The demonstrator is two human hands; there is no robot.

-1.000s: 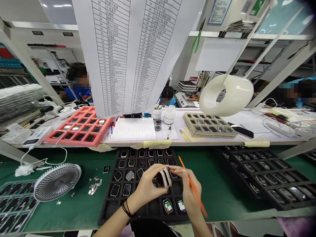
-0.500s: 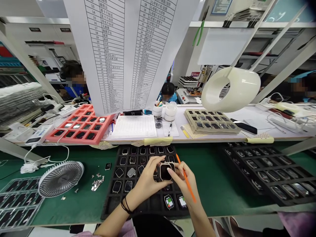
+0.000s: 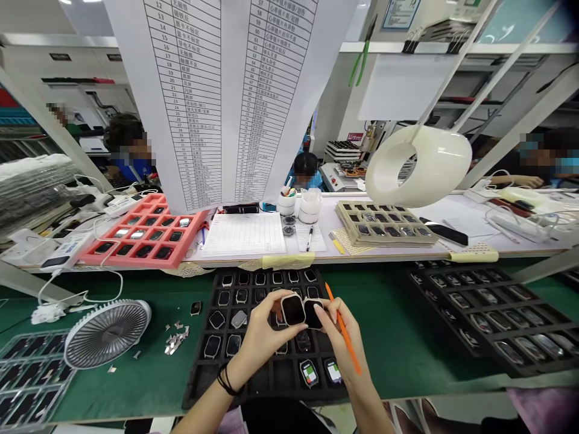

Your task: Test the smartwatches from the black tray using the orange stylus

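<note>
My left hand point(image 3: 263, 331) grips a square smartwatch body point(image 3: 293, 310) by its edges, dark screen facing up. Right beside it, a second smartwatch body point(image 3: 312, 316) is held in my right hand point(image 3: 340, 339), thumb on its screen. An orange stick point(image 3: 344, 331), perhaps a pen or tweezers, is tucked between the fingers of that same hand. Both hands hover over a black foam tray point(image 3: 265, 395) whose compartments hold many watch bodies. Two watches with lit, colored screens, one of them a lit watch point(image 3: 309, 373), lie in its near right part.
A small grey fan point(image 3: 107, 334) stands left, beside silvery scraps point(image 3: 176, 341) and a lone watch point(image 3: 196, 308). Stacked black trays point(image 3: 479, 355) are on the right. The shelf carries a red tray point(image 3: 174, 256), a beige tray point(image 3: 389, 240) and paper sheets point(image 3: 244, 234). A printed list point(image 3: 230, 108) hangs ahead.
The two watch bodies, overlapping before, now show side by side. My left hand has shifted slightly left with its watch. The orange stick stays in my right hand.
</note>
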